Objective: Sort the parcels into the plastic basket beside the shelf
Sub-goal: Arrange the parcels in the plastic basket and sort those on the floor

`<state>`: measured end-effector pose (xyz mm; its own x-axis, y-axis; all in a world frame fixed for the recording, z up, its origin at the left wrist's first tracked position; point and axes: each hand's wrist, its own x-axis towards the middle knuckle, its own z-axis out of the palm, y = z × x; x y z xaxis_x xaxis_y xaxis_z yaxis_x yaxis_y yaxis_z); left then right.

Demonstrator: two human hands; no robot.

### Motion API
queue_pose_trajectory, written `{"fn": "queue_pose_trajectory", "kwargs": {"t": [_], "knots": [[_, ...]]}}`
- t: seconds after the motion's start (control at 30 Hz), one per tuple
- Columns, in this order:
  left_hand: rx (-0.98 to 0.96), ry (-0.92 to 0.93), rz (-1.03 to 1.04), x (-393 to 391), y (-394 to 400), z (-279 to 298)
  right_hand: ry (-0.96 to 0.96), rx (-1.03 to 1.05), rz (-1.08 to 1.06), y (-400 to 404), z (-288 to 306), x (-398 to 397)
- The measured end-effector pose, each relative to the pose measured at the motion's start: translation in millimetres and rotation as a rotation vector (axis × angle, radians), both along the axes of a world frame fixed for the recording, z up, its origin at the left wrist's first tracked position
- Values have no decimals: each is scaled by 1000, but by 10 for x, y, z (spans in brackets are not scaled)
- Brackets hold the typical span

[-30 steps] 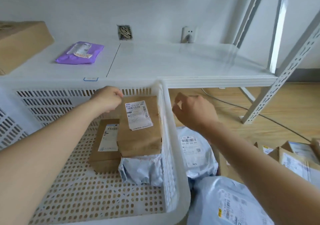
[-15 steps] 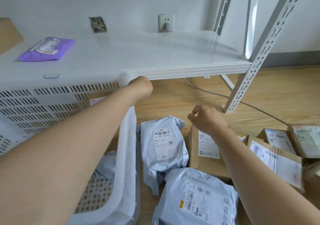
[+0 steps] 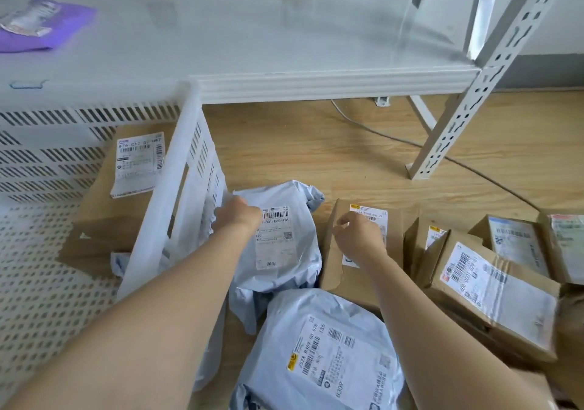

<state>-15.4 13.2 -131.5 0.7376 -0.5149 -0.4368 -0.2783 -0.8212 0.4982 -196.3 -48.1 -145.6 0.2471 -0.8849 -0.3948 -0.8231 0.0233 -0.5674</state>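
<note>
The white perforated plastic basket stands at the left in front of the shelf. It holds a brown parcel with a white label, and a pale mailer pokes out beneath that. Just right of the basket, a pale blue mailer lies on the floor. My left hand curls its fingers onto that mailer's upper left edge. My right hand hovers with loosely curled fingers over a brown cardboard parcel beside the mailer and holds nothing.
A larger blue mailer lies nearest me. Several brown boxes crowd the floor at the right. The white shelf carries a purple mailer. Its slotted leg and a cable cross the wooden floor behind.
My left hand came down from the basket's corner onto the pale blue mailer. My right hand stayed over the brown parcel. The view swung right and down towards the floor parcels.
</note>
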Motion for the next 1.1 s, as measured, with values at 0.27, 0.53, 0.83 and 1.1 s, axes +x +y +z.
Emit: {"fn": "queue_pose_trajectory", "kwargs": {"t": [0.27, 0.53, 0.83, 1.1], "knots": [[-39, 128, 13, 91, 173, -495, -178, 41, 38, 29, -211, 229], [-78, 339, 1, 29, 226, -706, -171, 263, 197, 117, -364, 382], [-97, 144, -54, -26, 168, -500, -408, 361, 44, 72, -295, 237], [-233, 19, -126, -191, -119, 128, -705, 207, -244, -21, 149, 165]]}}
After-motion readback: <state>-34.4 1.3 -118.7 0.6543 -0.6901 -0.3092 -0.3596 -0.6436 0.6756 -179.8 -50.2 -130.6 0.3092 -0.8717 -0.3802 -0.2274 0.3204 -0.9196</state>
